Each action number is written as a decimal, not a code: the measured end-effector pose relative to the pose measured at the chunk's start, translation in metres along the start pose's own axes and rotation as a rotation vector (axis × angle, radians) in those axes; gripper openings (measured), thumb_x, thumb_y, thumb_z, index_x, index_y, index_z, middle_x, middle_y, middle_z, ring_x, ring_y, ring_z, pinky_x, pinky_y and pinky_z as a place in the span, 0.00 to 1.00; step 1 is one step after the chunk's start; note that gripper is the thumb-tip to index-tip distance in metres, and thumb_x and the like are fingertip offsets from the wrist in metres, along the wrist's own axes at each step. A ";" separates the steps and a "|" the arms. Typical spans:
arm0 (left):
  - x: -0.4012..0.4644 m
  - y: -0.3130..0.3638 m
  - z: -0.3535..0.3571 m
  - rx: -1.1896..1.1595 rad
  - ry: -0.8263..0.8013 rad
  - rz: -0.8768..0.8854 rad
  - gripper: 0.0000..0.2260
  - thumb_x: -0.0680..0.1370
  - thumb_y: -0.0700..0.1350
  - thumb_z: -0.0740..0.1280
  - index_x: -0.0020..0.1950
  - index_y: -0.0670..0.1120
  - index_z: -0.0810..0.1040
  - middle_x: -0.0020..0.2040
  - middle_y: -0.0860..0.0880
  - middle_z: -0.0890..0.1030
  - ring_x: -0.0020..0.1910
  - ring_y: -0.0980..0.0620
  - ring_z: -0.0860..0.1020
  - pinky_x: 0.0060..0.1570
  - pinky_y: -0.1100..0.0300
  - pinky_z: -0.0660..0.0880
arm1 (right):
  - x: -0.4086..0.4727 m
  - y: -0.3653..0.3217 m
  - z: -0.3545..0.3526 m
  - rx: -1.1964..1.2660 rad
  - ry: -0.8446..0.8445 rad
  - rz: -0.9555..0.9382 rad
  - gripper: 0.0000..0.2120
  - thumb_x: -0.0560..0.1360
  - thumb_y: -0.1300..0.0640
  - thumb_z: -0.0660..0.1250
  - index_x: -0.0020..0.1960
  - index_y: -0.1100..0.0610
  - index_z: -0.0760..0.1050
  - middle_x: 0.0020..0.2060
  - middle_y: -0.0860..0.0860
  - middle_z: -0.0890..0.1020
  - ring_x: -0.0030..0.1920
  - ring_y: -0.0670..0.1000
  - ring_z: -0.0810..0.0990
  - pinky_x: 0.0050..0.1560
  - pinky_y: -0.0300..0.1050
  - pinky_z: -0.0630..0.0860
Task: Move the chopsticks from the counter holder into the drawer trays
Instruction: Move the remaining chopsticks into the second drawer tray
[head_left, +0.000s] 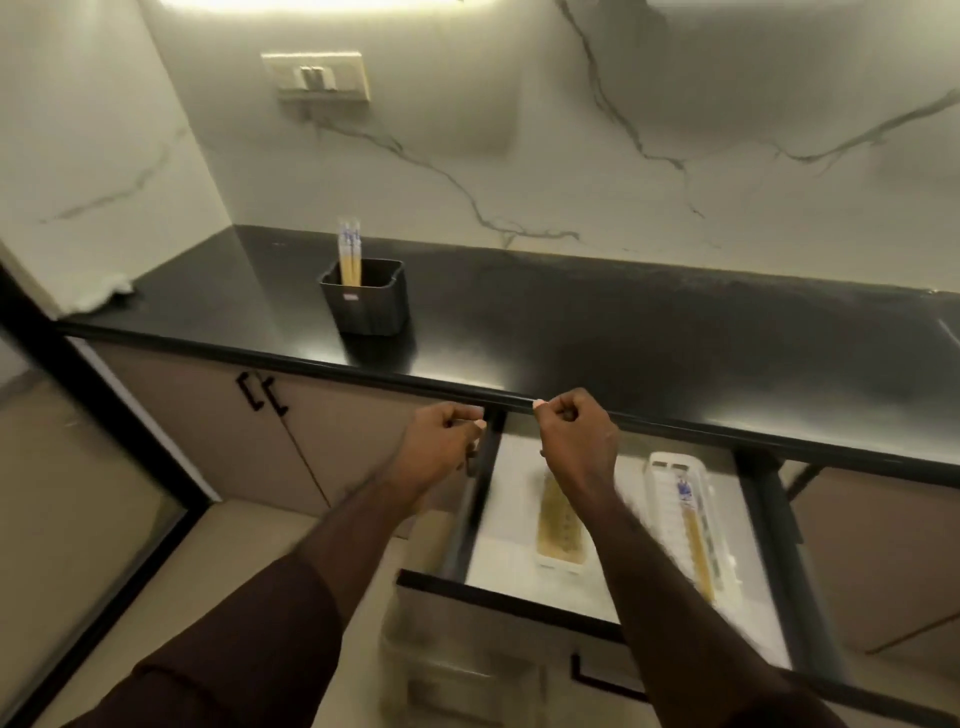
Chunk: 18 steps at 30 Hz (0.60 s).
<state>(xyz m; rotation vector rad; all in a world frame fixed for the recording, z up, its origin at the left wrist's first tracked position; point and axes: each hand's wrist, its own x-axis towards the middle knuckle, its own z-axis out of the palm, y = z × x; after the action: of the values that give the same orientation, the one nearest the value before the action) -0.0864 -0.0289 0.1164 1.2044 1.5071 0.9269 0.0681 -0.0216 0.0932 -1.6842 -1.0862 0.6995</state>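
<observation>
A glossy black stone tabletop (597, 322) runs across the middle of the frame. Below it, lower right, a white-lined drawer (506, 556) stands open with two white plastic trays (675, 525) holding chopsticks. A black square holder (366, 301) sits centre left, two pale wrapped chopsticks (349, 254) upright inside. At the tabletop's edge, the left hand (441, 441) and right hand (576, 436) hover, each grip curled narrow, seemingly empty.
</observation>
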 end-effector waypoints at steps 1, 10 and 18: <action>-0.002 0.001 -0.019 0.004 0.018 0.009 0.09 0.78 0.40 0.67 0.56 0.40 0.80 0.42 0.46 0.79 0.41 0.51 0.76 0.36 0.61 0.75 | -0.007 -0.011 0.012 0.011 -0.008 -0.007 0.09 0.74 0.49 0.70 0.39 0.52 0.75 0.34 0.47 0.80 0.39 0.51 0.80 0.45 0.55 0.82; 0.007 0.008 -0.157 -0.045 0.087 0.080 0.09 0.78 0.44 0.66 0.58 0.47 0.79 0.51 0.48 0.80 0.52 0.50 0.78 0.54 0.51 0.78 | -0.042 -0.099 0.121 0.026 -0.087 -0.138 0.07 0.75 0.53 0.70 0.40 0.53 0.77 0.34 0.49 0.81 0.37 0.49 0.80 0.39 0.44 0.78; 0.071 0.012 -0.220 -0.054 0.176 0.143 0.10 0.79 0.43 0.66 0.60 0.47 0.78 0.52 0.51 0.79 0.53 0.54 0.78 0.46 0.61 0.77 | -0.008 -0.135 0.197 0.043 -0.132 -0.218 0.07 0.76 0.53 0.70 0.43 0.55 0.77 0.34 0.49 0.80 0.35 0.45 0.77 0.35 0.36 0.71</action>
<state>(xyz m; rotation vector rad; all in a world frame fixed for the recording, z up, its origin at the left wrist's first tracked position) -0.3003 0.0434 0.1672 1.2296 1.5375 1.1889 -0.1457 0.0702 0.1478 -1.4722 -1.3155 0.6950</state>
